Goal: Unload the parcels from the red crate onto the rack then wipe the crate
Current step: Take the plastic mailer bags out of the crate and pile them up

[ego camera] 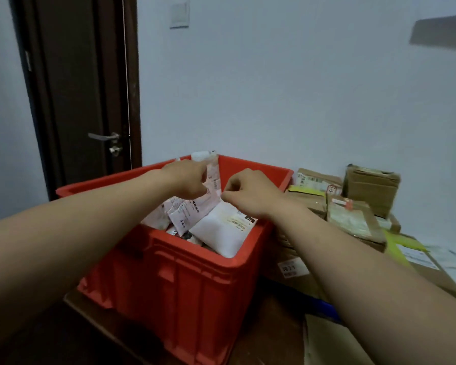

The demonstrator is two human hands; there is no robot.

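Note:
The red crate (195, 280) stands in front of me, one corner turned my way, with several pale soft parcels inside. A white padded parcel (221, 230) leans against the near right wall. Both hands reach into the crate. My left hand (187, 177) pinches the upper edge of a pinkish labelled parcel (213, 180) that stands upright. My right hand (250, 192) grips the lower right edge of the same parcel, just above the white one. The crate's bottom is hidden by the parcels.
A pile of brown cardboard boxes (369, 188) and flat packages (353, 219) lies right of the crate against the pale wall. A dark door (84, 101) with a metal handle stands behind on the left. More cardboard (332, 343) lies at the lower right.

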